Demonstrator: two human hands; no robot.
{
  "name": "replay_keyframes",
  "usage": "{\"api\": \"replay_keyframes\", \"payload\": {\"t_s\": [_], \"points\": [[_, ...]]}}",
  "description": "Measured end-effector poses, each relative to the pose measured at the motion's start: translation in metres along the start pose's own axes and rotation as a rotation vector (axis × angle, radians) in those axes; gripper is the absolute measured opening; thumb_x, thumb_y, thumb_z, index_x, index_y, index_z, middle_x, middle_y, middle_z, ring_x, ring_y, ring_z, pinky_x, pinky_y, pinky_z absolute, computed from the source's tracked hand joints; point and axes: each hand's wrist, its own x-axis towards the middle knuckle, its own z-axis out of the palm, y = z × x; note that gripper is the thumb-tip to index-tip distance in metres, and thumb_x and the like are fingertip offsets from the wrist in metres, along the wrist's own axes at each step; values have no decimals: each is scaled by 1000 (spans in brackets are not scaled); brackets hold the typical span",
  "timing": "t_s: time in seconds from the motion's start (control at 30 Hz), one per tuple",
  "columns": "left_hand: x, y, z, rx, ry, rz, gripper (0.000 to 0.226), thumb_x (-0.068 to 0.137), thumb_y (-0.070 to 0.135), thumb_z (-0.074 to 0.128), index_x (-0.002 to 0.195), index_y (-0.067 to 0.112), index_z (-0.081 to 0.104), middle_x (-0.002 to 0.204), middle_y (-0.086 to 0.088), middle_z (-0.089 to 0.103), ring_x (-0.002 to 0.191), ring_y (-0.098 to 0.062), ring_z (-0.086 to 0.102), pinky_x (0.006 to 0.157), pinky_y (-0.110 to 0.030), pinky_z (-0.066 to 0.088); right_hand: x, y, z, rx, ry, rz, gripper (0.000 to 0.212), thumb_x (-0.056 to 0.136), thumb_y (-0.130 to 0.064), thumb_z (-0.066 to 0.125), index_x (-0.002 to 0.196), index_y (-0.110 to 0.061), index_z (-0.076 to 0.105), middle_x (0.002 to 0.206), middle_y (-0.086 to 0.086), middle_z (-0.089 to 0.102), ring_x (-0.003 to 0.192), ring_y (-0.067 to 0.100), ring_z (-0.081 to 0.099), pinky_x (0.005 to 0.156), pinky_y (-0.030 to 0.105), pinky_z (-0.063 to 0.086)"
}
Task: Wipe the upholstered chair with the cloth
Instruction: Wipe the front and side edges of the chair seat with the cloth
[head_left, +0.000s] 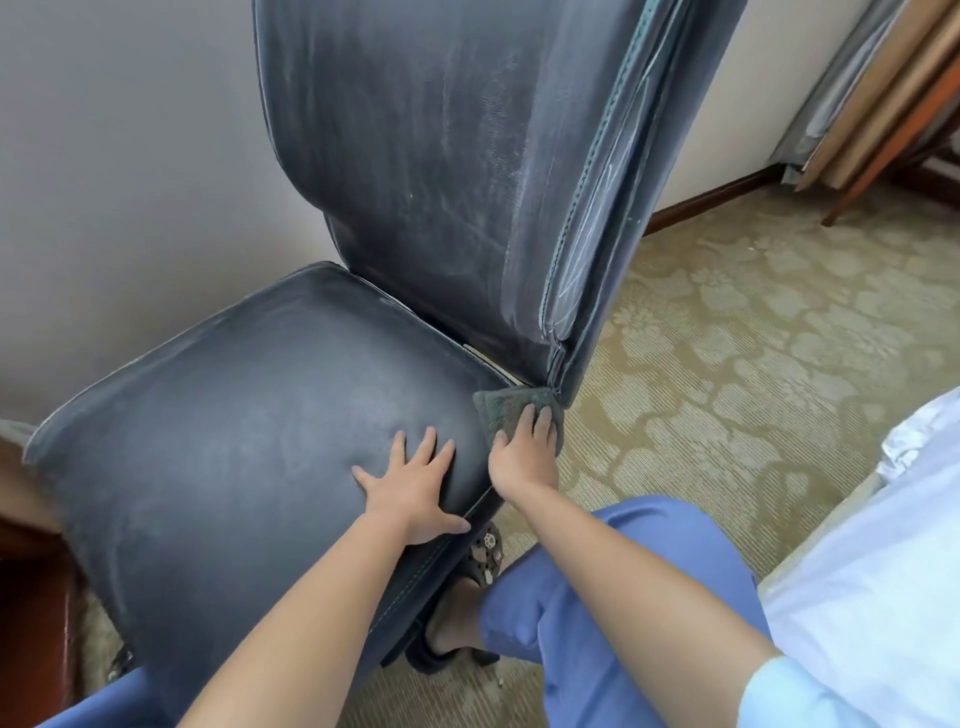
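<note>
Inspection finds the upholstered chair (311, 405) standing close against a pale wall (130, 182), its seat bulging toward the camera and its back rising steeply behind. The left hand (415, 488) lies flat on the seat near the right-hand edge, fingers spread, holding nothing; in my judgement it steadies the chair and braces the person while the other hand works. The right hand (522, 449) presses the cloth (506, 413) with fingers laid straight over it, at the rear corner of the seat just where the back meets it. The cloth is dark green, folded into a pad, and probably bears on the side face of the seat, though the angle leaves this uncertain. Placement suits a seam or corner pass. Edges to note: stitched piping runs along the seat side directly under both hands, and the back's side panel closes off the cloth's upper end. Open room lies to the right over the patterned carpet (727, 338), and forward along the seat side; the wall blocks the far side. White bedding (883, 571) sits near the right arm.
</note>
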Motion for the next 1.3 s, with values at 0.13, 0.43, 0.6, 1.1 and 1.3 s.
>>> {"api": "replay_keyframes", "payload": {"t_s": [0.13, 0.43, 0.6, 1.1, 1.3], "points": [[5, 2, -3, 1, 12, -11, 107, 73, 65, 65, 151, 37, -3, 158, 12, -15, 145, -25, -18, 102, -76, 10, -18, -6, 5, -172, -69, -70, 62, 103, -28, 26, 150, -3, -4, 158, 9, -10, 146, 24, -5, 117, 32, 8], [20, 1, -11, 69, -28, 2, 113, 67, 78, 59, 148, 41, -11, 156, 13, -23, 143, -24, -25, 99, -79, 7, 7, -28, -50, -422, -351, -125, 50, 101, -12, 18, 147, 4, 7, 157, 16, 0, 144, 31, 5, 114, 37, 10], [31, 5, -14, 48, 15, -9, 112, 66, 80, 57, 149, 41, -9, 157, 12, -21, 144, -25, -24, 97, -79, 8, 42, -13, -60, -367, -450, -236, 56, 100, -16, 25, 151, -8, 2, 159, 6, -8, 146, 24, -1, 118, 37, 6], [59, 0, -21, 104, 72, 5, 104, 65, 87, 46, 148, 45, 3, 158, 11, -8, 145, -26, -19, 100, -78, 8, 65, 26, -43, -428, -140, -606, 62, 100, -42, 29, 152, -17, 6, 159, 2, -2, 146, 19, -3, 118, 38, 6], [60, 1, -26, 107, 91, 51, 98, 60, 80, 61, 142, 38, 28, 154, 1, -3, 145, -28, -16, 98, -79, 11, 42, 37, -18, -200, -81, -557, 61, 100, -40, 30, 152, -16, 8, 159, 2, -7, 145, 18, -10, 119, 40, 5]]}}
